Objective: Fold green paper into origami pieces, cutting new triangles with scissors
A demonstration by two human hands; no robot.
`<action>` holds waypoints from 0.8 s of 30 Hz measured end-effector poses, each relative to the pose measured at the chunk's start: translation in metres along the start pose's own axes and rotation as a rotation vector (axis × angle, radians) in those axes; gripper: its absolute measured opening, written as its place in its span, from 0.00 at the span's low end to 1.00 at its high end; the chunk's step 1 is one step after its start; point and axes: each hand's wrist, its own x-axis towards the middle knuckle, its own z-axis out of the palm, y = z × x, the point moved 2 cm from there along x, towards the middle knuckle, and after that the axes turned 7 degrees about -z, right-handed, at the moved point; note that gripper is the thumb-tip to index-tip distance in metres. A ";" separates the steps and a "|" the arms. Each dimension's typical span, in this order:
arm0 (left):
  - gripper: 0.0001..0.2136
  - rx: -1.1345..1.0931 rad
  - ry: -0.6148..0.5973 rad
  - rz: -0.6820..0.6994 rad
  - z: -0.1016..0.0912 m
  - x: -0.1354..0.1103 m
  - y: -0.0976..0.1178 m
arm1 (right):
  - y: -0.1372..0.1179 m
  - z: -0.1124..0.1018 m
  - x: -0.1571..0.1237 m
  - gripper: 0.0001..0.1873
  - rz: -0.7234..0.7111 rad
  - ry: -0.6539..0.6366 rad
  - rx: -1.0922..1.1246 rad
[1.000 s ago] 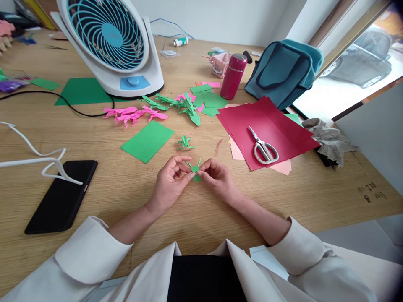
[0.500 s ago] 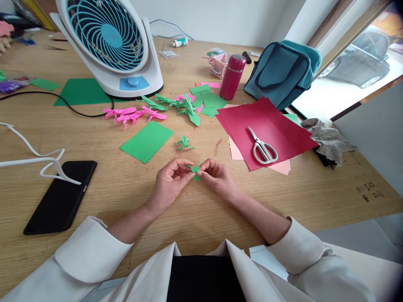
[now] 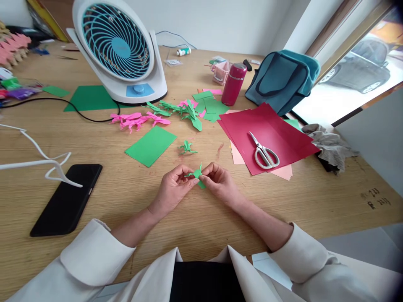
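Observation:
Between both hands is a small green folded paper figure (image 3: 197, 173) with thin limbs sticking out, held just above the wooden table. My left hand (image 3: 174, 186) pinches its left side between thumb and fingers. On the other side, my right hand (image 3: 219, 183) pinches it the same way, and the fingertips hide part of the paper. A similar green origami figure (image 3: 187, 147) stands on the table just beyond the hands. To the left of that lies a stack of green paper (image 3: 151, 145).
A fan (image 3: 121, 50) stands at the back left, with pink origami figures (image 3: 135, 121) before it. Scissors (image 3: 264, 153) lie on red paper (image 3: 283, 130) at right. Farther back are a red flask (image 3: 234, 84) and a teal bag (image 3: 281, 82). A black phone (image 3: 67, 199) lies left.
The camera view has shifted slightly, so everything sits a little lower and to the right. More of the green figure's limbs show between my fingers; both hands still pinch it.

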 end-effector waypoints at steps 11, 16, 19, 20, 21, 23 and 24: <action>0.05 0.439 0.047 0.213 -0.013 0.001 0.012 | -0.013 -0.003 -0.005 0.04 -0.228 -0.052 -0.576; 0.04 0.422 0.016 0.157 -0.010 0.002 0.012 | -0.013 -0.003 -0.005 0.04 -0.247 -0.074 -0.592; 0.05 0.397 0.003 0.112 -0.010 0.003 0.010 | -0.015 -0.002 -0.006 0.03 -0.231 -0.077 -0.560; 0.05 0.380 -0.003 0.095 -0.010 0.003 0.009 | -0.015 -0.003 -0.006 0.03 -0.224 -0.074 -0.543; 0.06 0.361 -0.010 0.079 -0.010 0.003 0.008 | -0.015 -0.003 -0.006 0.03 -0.215 -0.073 -0.526; 0.07 0.342 -0.016 0.063 -0.011 0.004 0.007 | -0.014 -0.003 -0.006 0.03 -0.191 -0.071 -0.486; 0.07 0.348 -0.014 0.064 -0.011 0.003 0.007 | -0.012 -0.003 -0.006 0.04 -0.176 -0.068 -0.453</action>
